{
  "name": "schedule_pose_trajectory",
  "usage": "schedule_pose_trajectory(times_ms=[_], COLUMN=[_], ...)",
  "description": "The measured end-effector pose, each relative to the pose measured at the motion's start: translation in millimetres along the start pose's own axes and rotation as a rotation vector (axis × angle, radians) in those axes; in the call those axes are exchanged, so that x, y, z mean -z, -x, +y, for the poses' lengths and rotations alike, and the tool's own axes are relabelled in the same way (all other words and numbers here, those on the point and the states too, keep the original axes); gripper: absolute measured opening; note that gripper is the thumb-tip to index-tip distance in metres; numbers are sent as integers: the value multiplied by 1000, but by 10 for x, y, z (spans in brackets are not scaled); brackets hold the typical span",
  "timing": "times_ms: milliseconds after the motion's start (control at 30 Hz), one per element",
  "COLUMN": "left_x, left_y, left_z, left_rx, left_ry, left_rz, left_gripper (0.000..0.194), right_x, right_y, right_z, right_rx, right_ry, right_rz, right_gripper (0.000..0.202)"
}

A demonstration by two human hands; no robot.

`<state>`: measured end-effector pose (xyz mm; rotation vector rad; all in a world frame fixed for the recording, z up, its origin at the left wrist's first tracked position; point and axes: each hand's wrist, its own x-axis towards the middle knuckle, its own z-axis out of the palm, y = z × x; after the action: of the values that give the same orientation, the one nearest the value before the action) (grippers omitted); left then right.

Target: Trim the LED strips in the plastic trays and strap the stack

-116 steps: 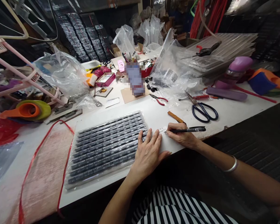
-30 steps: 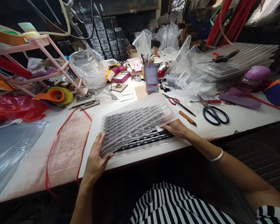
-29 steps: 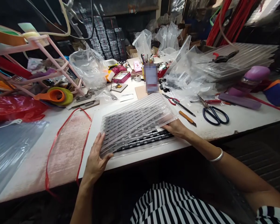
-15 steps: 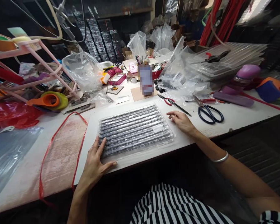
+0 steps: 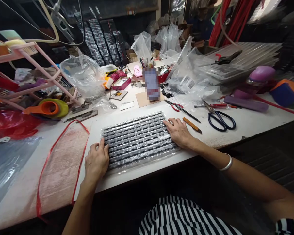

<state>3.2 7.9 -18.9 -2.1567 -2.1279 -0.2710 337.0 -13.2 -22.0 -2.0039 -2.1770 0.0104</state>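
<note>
A clear plastic tray [image 5: 134, 143] lies flat on the white table, filled with parallel rows of dark strips with pale markings. Along its left edge, my left hand [image 5: 96, 161] is closed with bent fingers against the rim; its thumb is hard to see. My right hand [image 5: 180, 133] grips the opposite edge, fingertips over the upper right part of the tray. To the right of that hand lies an orange-yellow cutter [image 5: 192, 125]. Behind it are pliers with red handles [image 5: 172, 105].
Dark-handled scissors [image 5: 220, 121] lie at the right. A loop of red ribbon [image 5: 47, 156] hangs over the table's front edge at the left. A pink rack [image 5: 46, 71], clear plastic bags [image 5: 80, 75] and stacked clear trays [image 5: 245, 58] crowd the back and sides.
My right hand has moved left onto the tray's right edge, uncovering the cutter. My left hand has drawn its spread fingers in along the left edge. The tray's glare has lessened.
</note>
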Motion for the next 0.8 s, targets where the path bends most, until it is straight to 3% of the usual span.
schedule_pose_trajectory(times_ms=[233,300,400,500,567,667,733,800], left_x=[74,108,110,34,-33,-87,-67,-8], left_y=[-46,-61,-72,-64,-46,-12,7,31], left_z=[-1,-8,64,282,488,782,904,947], left_rx=[-29,-63,-157,-299,-460,-653,-600,-443], left_ry=[-49,-30,11,79,155,309,419,571], left_rz=[-155,-168,-166,-133,-90,-43,-50,-105], left_gripper=[53,50,45,42,42,43,47,52], right_x=[98,111,114,97,78,37,-21,-117], right_y=[-6,158,647,1347,1815,2306,2441,2457], right_z=[-160,-168,-79,86,168,210,235,299], right_rx=[61,29,-61,-240,-473,-769,-780,-729], right_ry=[70,70,7,-330,-656,-1223,-1515,-1629], right_rz=[-46,-37,15,182,284,236,155,117], right_gripper=[49,50,44,38,50,69,65,61])
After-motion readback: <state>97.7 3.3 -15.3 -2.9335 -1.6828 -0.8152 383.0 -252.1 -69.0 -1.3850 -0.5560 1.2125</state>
